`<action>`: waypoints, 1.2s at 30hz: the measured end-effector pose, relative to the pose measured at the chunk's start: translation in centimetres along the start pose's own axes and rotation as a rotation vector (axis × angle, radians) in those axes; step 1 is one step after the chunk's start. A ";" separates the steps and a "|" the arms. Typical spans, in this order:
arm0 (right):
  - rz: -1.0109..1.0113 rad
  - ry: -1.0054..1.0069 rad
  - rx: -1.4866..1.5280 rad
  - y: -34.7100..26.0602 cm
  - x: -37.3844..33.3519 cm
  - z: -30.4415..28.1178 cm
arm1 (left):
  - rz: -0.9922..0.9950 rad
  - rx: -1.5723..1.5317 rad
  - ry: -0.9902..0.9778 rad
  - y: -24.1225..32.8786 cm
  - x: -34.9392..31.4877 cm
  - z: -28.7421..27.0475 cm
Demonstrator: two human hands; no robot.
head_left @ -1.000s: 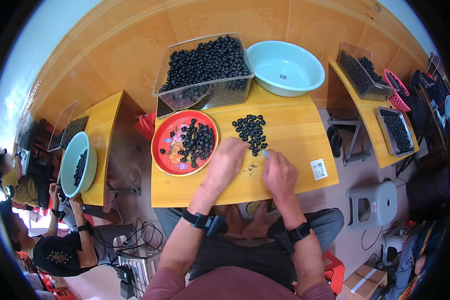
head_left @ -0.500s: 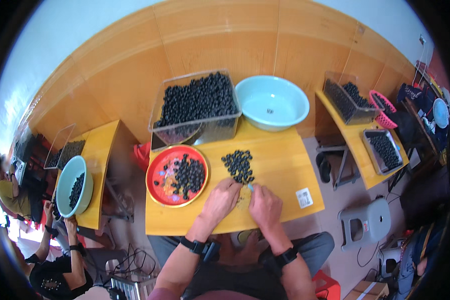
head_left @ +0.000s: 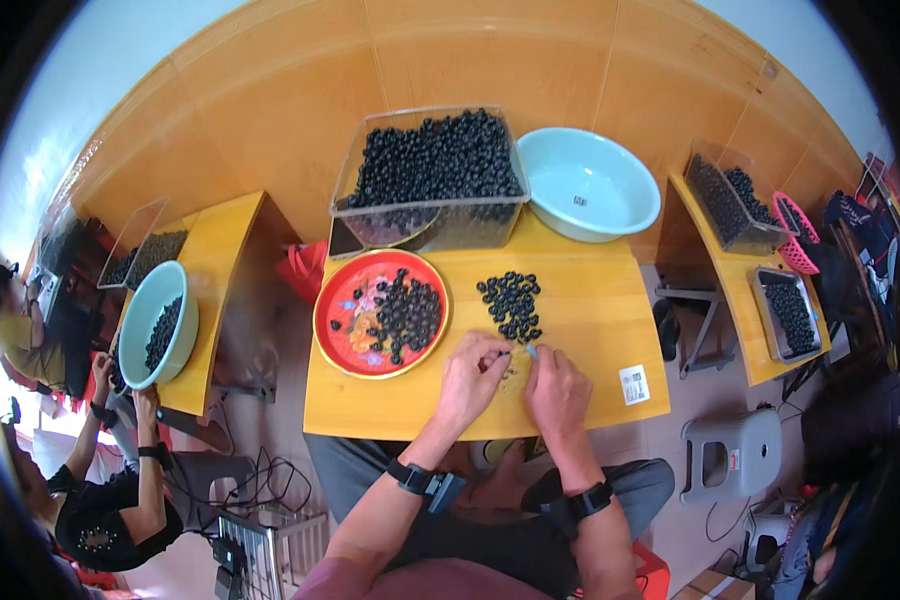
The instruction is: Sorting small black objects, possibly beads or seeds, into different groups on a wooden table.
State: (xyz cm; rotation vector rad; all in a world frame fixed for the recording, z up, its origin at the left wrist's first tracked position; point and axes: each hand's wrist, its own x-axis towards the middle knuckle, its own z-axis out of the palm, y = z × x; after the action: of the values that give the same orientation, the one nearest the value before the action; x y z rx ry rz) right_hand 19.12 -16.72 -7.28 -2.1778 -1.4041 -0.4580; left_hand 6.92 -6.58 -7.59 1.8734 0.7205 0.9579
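My left hand (head_left: pixel 473 372) is closed in a pinch over the yellow table (head_left: pixel 620 300), with a small dark round piece at its fingertips. Beside it, my right hand (head_left: pixel 558 388) grips a small light-blue tool (head_left: pixel 532 351), most of it hidden by the fingers. Small crumbs lie on the tabletop between the hands. Just beyond them is a loose pile of shiny black round pieces (head_left: pixel 512 303), like berries or beads. To the left, a red round tray (head_left: pixel 342 347) with a gold rim holds more of these.
At the back stand a clear bin (head_left: pixel 470 222) heaped with black pieces and a light-blue basin (head_left: pixel 610 222). A white label (head_left: pixel 634 385) lies at right. Co-worker's hands (head_left: pixel 145 400) work at a left table. A grey stool (head_left: pixel 735 455) stands near the right table.
The view has shifted, so the table sits higher and further right. My hands stay close together at the pile's near edge; the fingers of my left hand have shifted slightly.
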 end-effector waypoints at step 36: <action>-0.068 -0.051 0.015 -0.3 0.5 -0.9 | -0.196 -0.201 0.000 0.5 -0.3 0.1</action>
State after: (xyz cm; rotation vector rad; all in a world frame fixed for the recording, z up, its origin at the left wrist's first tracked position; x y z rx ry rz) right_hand 19.04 -16.76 -6.20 -2.1489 -1.5083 -0.4179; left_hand 6.88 -7.05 -7.21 1.5967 0.7635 0.8706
